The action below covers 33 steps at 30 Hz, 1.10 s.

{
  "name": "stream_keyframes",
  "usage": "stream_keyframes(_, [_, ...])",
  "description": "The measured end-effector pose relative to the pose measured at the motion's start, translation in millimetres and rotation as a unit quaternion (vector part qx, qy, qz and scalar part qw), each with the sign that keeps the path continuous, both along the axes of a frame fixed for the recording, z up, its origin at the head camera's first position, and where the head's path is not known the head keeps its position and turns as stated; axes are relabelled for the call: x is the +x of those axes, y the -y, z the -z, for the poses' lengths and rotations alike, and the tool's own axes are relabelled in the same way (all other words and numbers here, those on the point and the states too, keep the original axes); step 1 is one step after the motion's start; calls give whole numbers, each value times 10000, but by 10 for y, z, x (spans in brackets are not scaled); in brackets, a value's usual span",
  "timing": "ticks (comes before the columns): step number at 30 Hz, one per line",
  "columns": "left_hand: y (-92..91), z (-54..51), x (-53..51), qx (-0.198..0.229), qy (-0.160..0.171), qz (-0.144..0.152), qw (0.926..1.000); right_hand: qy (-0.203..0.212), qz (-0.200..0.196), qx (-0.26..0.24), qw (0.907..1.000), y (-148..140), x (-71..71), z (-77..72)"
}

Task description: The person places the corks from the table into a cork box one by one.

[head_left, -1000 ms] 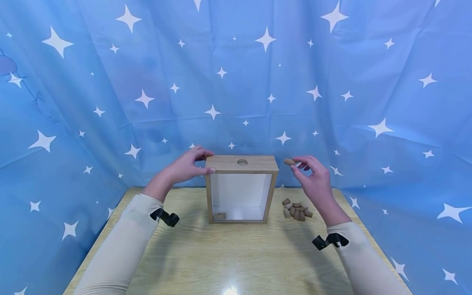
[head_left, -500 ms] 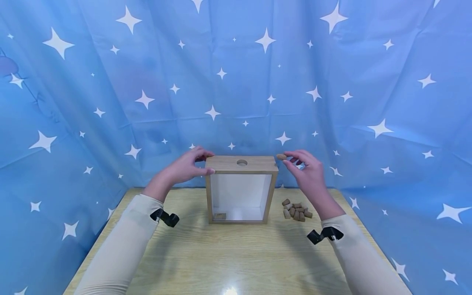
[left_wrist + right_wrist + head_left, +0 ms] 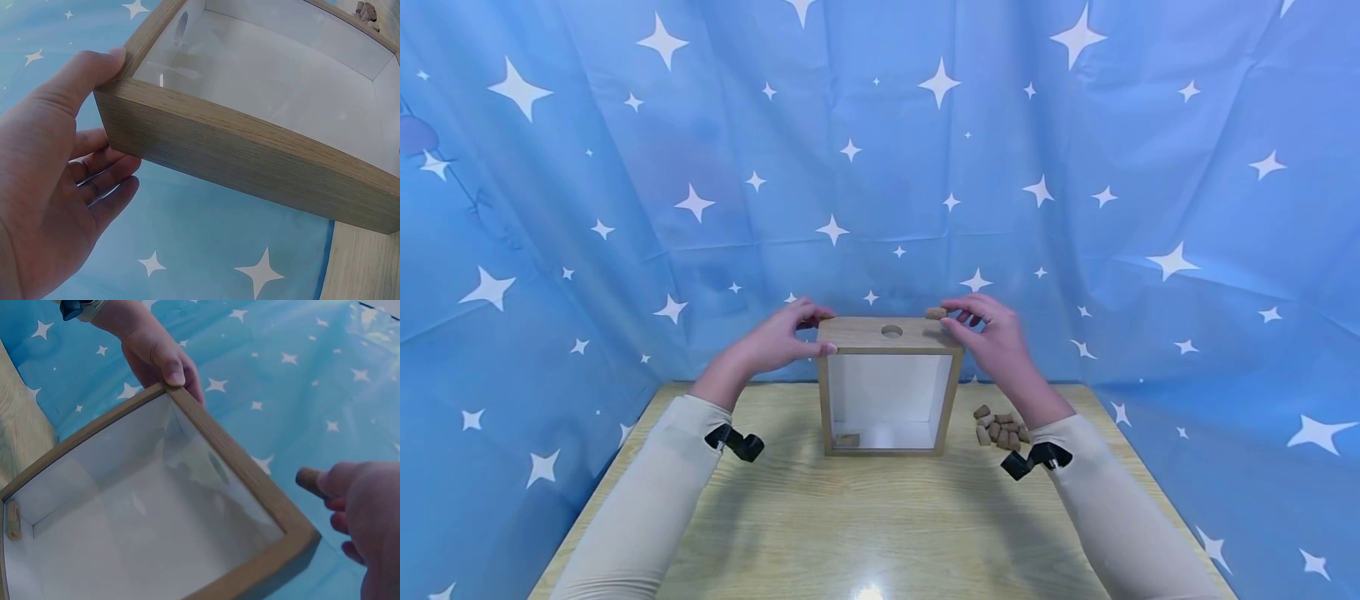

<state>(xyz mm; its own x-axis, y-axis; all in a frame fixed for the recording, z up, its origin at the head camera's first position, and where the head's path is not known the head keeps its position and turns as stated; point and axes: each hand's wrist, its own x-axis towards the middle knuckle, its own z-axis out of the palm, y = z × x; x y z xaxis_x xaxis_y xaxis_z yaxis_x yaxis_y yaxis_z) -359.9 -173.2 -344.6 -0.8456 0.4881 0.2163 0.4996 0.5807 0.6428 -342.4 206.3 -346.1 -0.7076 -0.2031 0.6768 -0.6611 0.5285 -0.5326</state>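
A wooden box frame (image 3: 857, 335) with a see-through front, white inside and a round hole in its top stands upright on the table. My left hand (image 3: 775, 340) grips its upper left corner, thumb at the front and fingers behind, as the left wrist view (image 3: 59, 169) also shows. Between thumb and fingers of my right hand (image 3: 996, 335) a wine cork (image 3: 936, 313) is pinched, held over the right end of the box top, right of the hole. One cork (image 3: 847, 439) lies inside at the bottom left; the right wrist view shows this cork (image 3: 14, 520) too.
Several loose corks (image 3: 1002, 429) lie in a pile on the wood-grain table (image 3: 857, 517), right of the box. A blue curtain (image 3: 880, 200) with white stars hangs behind and along both sides.
My right hand has moved left with the cork, from beside the box to above the right end of its top. The left hand and the box stay in place.
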Motion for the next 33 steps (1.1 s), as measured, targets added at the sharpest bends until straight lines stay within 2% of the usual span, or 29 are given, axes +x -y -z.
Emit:
stream_keyframes(4, [12, 6, -4, -8, -5, -26, 10000, 47, -229, 154, 9996, 90, -17, -58])
stream_keyframes(15, [28, 0, -19, -32, -27, -81, 10000, 163, -547, 1151, 9917, 337, -10, -220])
stream_keyframes(26, [20, 16, -26, -31, 7, -42, 10000, 343, -912, 1524, 9835, 452, -80, -248])
stream_keyframes(33, [17, 26, -45, -33, -105, 20, 9999, 500, -903, 1630, 9812, 496, -95, -257])
